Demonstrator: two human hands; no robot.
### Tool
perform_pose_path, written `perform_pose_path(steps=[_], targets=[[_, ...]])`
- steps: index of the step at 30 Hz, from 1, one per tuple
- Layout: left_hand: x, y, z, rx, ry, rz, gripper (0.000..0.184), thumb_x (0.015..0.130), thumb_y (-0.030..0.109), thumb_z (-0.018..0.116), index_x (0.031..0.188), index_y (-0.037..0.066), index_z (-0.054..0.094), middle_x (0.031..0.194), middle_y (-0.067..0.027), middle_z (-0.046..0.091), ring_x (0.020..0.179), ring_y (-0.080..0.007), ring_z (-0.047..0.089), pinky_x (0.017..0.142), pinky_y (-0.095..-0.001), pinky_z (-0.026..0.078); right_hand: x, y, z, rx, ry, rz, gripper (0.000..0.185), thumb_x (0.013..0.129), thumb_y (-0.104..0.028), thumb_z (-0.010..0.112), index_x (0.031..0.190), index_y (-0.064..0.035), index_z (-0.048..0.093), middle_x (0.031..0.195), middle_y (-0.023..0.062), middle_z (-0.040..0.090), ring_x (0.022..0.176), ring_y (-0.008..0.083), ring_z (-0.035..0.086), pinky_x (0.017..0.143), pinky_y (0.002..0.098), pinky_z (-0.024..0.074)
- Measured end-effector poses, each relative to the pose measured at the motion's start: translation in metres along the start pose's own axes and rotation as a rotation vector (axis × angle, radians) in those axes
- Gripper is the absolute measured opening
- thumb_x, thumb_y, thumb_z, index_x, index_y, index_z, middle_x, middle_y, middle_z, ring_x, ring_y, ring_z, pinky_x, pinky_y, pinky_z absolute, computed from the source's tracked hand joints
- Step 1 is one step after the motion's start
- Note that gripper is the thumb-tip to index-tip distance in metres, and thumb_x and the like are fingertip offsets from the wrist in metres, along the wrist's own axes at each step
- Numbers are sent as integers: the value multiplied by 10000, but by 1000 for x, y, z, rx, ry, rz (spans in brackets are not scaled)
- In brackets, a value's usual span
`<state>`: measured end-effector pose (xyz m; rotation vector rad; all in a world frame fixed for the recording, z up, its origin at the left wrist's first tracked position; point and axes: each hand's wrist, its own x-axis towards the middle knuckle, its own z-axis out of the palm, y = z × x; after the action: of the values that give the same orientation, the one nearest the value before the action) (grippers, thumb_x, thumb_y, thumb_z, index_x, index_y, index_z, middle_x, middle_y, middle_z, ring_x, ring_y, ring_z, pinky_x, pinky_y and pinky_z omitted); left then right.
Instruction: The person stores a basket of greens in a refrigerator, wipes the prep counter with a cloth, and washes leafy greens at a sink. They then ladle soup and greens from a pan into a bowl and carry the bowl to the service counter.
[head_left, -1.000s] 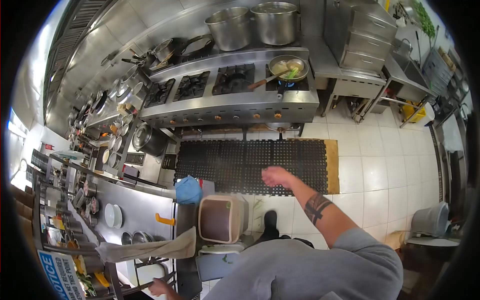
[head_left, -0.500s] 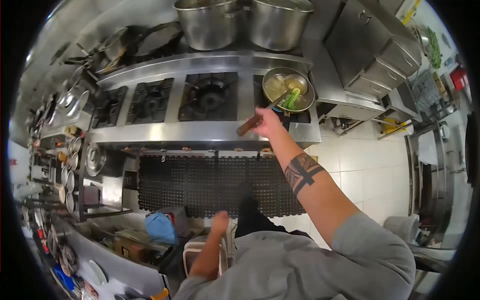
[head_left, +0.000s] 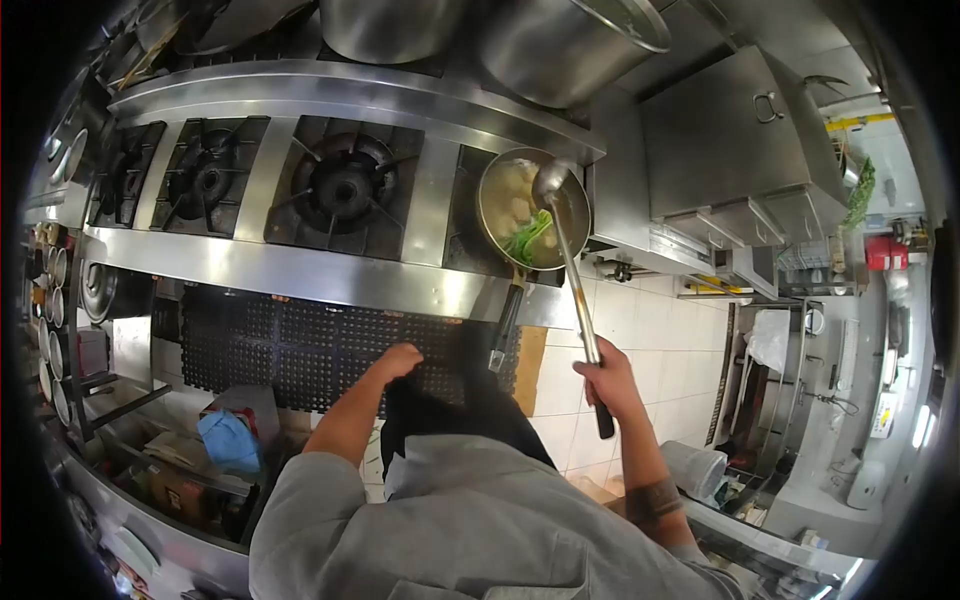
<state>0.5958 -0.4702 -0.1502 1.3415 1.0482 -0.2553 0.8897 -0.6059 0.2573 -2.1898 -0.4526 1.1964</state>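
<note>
bright green vegetable [head_left: 530,236], silver ladle [head_left: 577,290], black pan handle [head_left: 507,320], grey shirt [head_left: 480,510]

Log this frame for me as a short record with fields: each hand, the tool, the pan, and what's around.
Right hand: gripping the ladle by its handle
Left hand: in front of the mat; no held thing shows
Ladle position: bowl over the pan, towards its far right side; contact unclear
Pan: on the right end of the stove, handle towards the person
Pan contents: greens and pale pieces
Behind: two large pots
</note>
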Motion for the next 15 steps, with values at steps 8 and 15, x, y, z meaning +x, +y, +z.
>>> perform_pose_path(steps=[8, 15], targets=[[-17, -92, 8, 51, 152, 68, 231, 897, 221, 675, 1013, 27, 725, 802, -121, 695, 676, -231, 677, 597, -353, 554, -20, 41, -64, 189, -141, -11, 644, 876, 33, 647, 1499, -44, 505, 621, 7, 550, 435, 112, 521, 419, 262, 432], [-50, -81, -15, 901, 188, -34, 193, 885, 201, 622, 887, 59, 753, 821, -118, 718, 764, -256, 701, 657, -381, 565, 45, 68, -100, 314, -325, -34, 528, 883, 24, 614, 1408, -17, 571, 647, 26, 557, 401, 132, 517, 383, 276, 428]])
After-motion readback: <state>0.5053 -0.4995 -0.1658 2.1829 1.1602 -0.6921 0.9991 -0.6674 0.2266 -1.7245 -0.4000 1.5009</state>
